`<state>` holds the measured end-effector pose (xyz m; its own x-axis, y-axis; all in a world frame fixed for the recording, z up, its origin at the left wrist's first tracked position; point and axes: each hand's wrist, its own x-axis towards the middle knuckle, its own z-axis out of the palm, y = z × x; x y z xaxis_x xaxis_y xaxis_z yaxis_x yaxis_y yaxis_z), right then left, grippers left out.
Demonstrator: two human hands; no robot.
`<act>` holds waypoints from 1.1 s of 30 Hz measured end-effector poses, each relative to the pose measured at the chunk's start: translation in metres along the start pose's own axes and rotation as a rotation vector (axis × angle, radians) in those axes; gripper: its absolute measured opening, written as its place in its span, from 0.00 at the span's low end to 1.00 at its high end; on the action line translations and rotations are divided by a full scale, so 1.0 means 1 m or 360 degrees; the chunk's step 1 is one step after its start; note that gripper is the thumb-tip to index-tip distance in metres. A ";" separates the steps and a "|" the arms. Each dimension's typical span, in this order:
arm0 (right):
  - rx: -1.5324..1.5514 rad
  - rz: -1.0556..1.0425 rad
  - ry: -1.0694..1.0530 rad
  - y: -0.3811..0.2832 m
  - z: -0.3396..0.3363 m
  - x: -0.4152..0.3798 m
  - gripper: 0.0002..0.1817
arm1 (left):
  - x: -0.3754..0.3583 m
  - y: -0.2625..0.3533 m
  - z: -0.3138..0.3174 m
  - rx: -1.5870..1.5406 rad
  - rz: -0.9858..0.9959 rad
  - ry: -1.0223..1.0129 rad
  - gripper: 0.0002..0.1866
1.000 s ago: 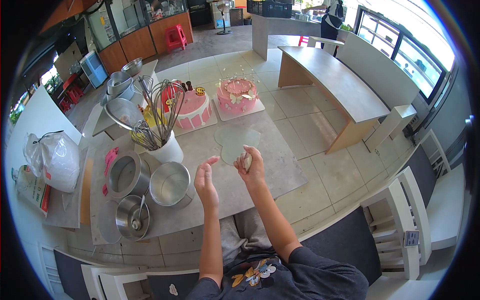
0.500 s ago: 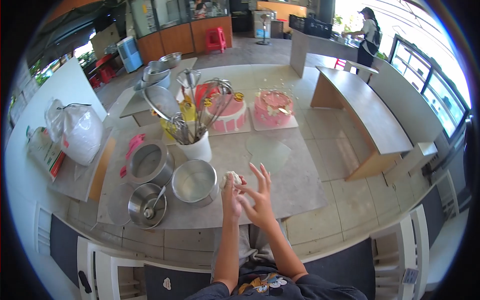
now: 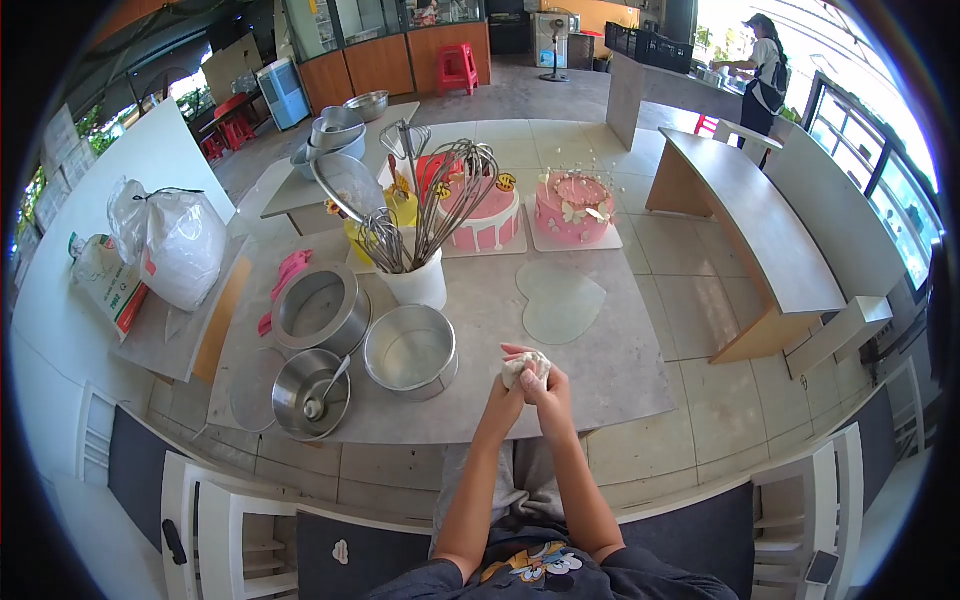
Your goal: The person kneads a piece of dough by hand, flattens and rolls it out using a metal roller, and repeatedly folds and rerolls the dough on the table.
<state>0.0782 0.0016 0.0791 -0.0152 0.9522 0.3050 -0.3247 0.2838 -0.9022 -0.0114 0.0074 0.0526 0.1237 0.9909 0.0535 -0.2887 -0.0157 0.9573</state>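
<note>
head view, hands: both are up over the near edge of the grey stone-look tabletop [image 3: 600,370], pressed together around a small off-white lump of dough or fondant [image 3: 524,366]. No second view to go through, so everything below is from this one.
left hand: the left hand [image 3: 510,385] cups the lump from its left and underneath, fingers curled onto it.
right hand: the right hand [image 3: 549,385] wraps over the right side, fingers clenched on the same lump, and the two hands touch each other.
where the lump is: squeezed between the fingertips of both hands, held above the table rather than resting on it, as far as I can tell.
left of the fingers: a round empty silver cake tin [image 3: 411,350] sits just beside them, with a second tilted silver tin [image 3: 320,308] and a steel bowl with a spoon in it [image 3: 311,393] further out.
beyond the fingers: a flat pale heart-shaped cake board [image 3: 560,300], a white cup crammed with wire whisks [image 3: 420,282], then a pink drip cake [image 3: 487,212] and a pink butterfly cake [image 3: 573,207].
what could go wrong: my guess is the soft lump slips out past the table edge into the lap if the squeeze goes uneven, or an elbow swing knocks the nearby tin.
</note>
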 end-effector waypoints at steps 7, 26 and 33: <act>0.0316 0.0275 0.0224 -0.003 -0.019 0.002 0.21 | 0.002 0.006 0.002 -0.0536 -0.0227 -0.0568 0.32; 0.0222 0.0212 0.0579 0.036 -0.007 -0.002 0.16 | 0.007 -0.008 0.022 0.0482 0.0285 0.0414 0.09; 0.0548 0.0276 0.0392 0.015 -0.035 0.013 0.24 | 0.008 -0.002 0.020 0.0163 0.0164 -0.0218 0.18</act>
<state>0.1063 0.0222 0.0584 0.1146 0.9926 0.0391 -0.6332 0.1033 -0.7671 0.0094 0.0123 0.0565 0.2288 0.9558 0.1846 -0.2092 -0.1369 0.9682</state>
